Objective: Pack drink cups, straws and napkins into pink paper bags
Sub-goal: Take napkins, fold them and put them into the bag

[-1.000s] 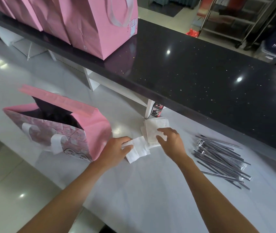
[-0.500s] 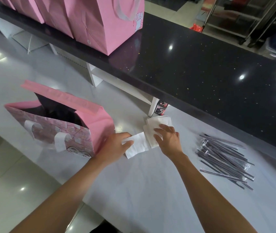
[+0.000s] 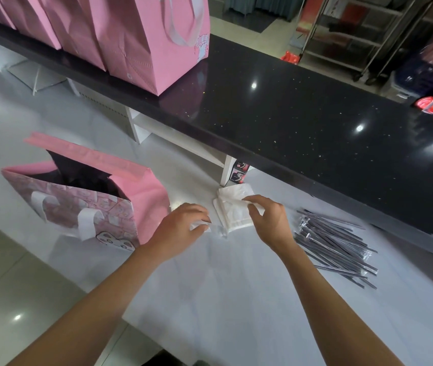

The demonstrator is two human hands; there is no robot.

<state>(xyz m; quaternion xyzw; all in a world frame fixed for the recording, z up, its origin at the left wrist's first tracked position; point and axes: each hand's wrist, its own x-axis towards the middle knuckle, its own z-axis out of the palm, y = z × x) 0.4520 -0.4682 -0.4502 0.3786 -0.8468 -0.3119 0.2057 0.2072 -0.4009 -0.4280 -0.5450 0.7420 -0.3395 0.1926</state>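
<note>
Now napkin stack [image 3: 232,211] between hands, left hand [image 3: 181,224] pinching one napkin [image 3: 201,226], right hand [image 3: 268,219] pinching the top sheet.

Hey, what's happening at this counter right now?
A person is packing takeaway bags. The left hand grips a white napkin beside the open pink bag, while the right hand pinches the top of the napkin stack. A pile of wrapped straws lies untouched to the right. More pink bags stand on the black shelf.
</note>
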